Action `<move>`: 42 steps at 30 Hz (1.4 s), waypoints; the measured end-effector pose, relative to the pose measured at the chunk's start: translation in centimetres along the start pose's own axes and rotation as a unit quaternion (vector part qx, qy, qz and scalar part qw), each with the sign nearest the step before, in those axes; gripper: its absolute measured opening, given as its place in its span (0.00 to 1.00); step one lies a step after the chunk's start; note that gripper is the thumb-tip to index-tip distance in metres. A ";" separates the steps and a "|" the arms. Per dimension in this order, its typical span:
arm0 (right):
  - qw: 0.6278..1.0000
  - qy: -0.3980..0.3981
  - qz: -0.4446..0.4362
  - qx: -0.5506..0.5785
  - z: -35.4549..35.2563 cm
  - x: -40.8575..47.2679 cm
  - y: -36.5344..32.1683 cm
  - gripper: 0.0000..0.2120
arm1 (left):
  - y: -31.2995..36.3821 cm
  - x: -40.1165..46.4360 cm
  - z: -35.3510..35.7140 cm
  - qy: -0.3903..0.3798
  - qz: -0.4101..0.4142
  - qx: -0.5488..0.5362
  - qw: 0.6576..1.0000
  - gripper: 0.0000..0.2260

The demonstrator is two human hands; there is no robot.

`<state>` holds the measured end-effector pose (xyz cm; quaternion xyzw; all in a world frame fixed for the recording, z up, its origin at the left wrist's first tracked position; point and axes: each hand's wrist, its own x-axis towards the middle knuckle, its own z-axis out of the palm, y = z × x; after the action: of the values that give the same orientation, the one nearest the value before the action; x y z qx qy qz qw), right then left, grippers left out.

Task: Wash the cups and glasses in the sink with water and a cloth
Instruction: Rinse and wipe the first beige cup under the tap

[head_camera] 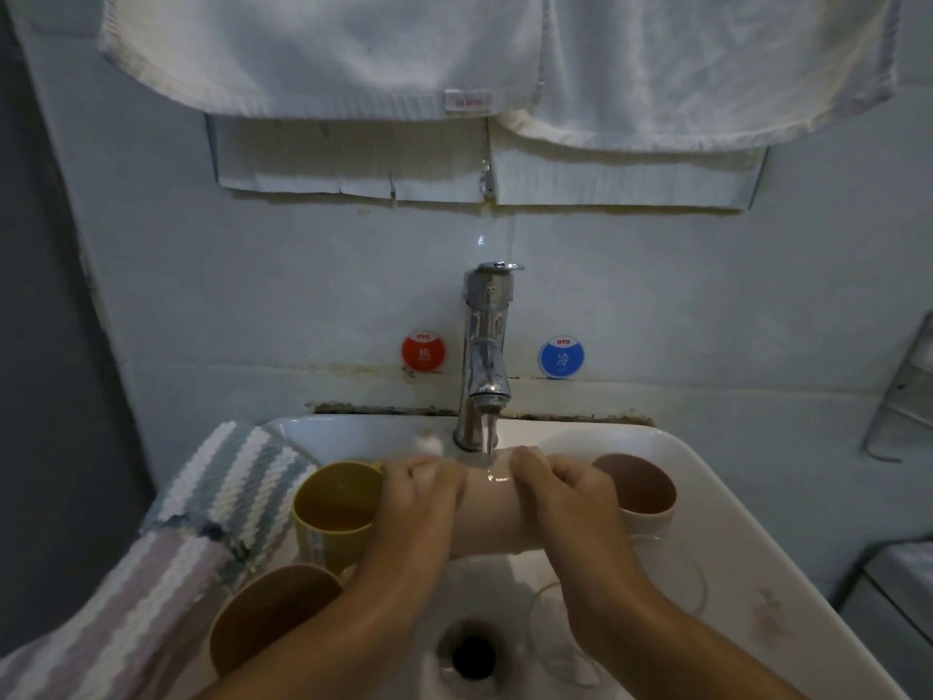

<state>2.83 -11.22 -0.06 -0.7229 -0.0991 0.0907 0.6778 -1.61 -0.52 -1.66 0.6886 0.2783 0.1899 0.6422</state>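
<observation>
Both of my hands hold a pale pink cup (487, 517) sideways under the running tap (485, 356), above the white sink (757, 538). My left hand (421, 497) curls round its left end, and a bit of white cloth or foam (429, 445) shows past the fingers. At the cup's right end, my right hand (560, 492) grips it. A yellow cup (330, 507) and a brown cup (267, 613) stand upright at the sink's left. Another pink cup (641, 490) is at the right. Clear glasses (671, 573) lie in the basin under my right forearm.
A striped towel (222, 492) drapes over the sink's left rim. The drain (473, 655) is in the basin's front middle. White towels (454, 53) hang above on the wall. A metal rack (903, 396) is mounted at the right.
</observation>
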 end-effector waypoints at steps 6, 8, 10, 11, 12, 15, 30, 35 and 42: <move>0.998 0.032 0.053 0.015 -0.2 1.0 0.1 0.09 | 0.1 -0.7 0.2 -0.022 0.033 0.043 0.998 0.17; 0.999 0.020 0.046 0.011 -0.3 0.8 0.3 0.10 | 0.0 -0.6 0.0 -0.022 0.048 0.034 0.998 0.11; 1.000 0.002 0.029 -0.002 -0.4 0.5 0.4 0.08 | 0.0 -0.5 -0.1 -0.015 0.055 0.033 0.998 0.10; 1.000 -0.010 0.012 -0.018 -0.4 0.4 0.4 0.08 | 0.0 -0.4 0.0 -0.017 0.058 0.033 0.998 0.10; 0.999 -0.020 0.003 -0.039 -0.4 0.3 0.2 0.09 | 0.0 -0.5 0.0 -0.022 0.065 0.040 0.997 0.10; 0.999 -0.008 0.028 -0.034 -0.2 0.2 -0.3 0.08 | 0.0 -0.7 0.1 -0.042 0.075 0.071 0.994 0.20; 0.992 0.037 0.118 0.038 -0.2 0.9 -0.1 0.06 | 0.0 -0.5 0.0 -0.052 0.108 0.061 0.991 0.21; 0.990 0.048 0.122 0.044 -0.1 0.8 0.1 0.10 | 0.1 -0.1 0.0 -0.039 0.103 0.041 0.993 0.11; 0.991 0.048 0.114 0.055 -0.2 0.8 0.4 0.11 | 0.1 0.2 0.1 -0.039 0.073 0.002 0.997 0.17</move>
<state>3.68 -11.24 -0.42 -0.6950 0.0216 0.1381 0.7053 -1.41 -0.51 -1.63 0.7151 0.2025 0.2090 0.6355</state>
